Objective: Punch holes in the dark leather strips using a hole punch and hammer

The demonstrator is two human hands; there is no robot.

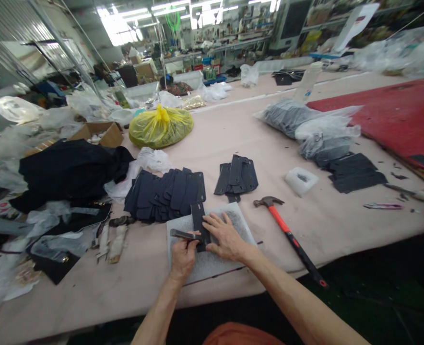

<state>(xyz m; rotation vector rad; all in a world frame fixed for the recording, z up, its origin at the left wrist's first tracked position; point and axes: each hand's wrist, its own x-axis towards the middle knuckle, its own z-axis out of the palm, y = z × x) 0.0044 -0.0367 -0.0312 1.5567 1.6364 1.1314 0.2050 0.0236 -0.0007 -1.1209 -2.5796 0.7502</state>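
My left hand (183, 256) is closed on a dark metal punch (185, 235), whose one end lies against a narrow black strip (198, 218). My right hand (226, 235) rests with fingers spread on that strip and on the scuffed white board (194, 274) beneath it. Part of the strip is hidden under the hands. Just beyond the board are a wide spread of similar black pieces (167, 194) and a smaller stack (237, 175). To the right of the board lies a claw hammer (284, 227) with a red and black handle.
A translucent white block (301, 180), more black pieces (358, 172) and a pink cutter (382, 206) lie to the right. Farther back are a yellow bag (161, 128) and a plastic-wrapped bundle (287, 117). Black cloth (71, 167) and wrapped tools (117, 243) crowd the left.
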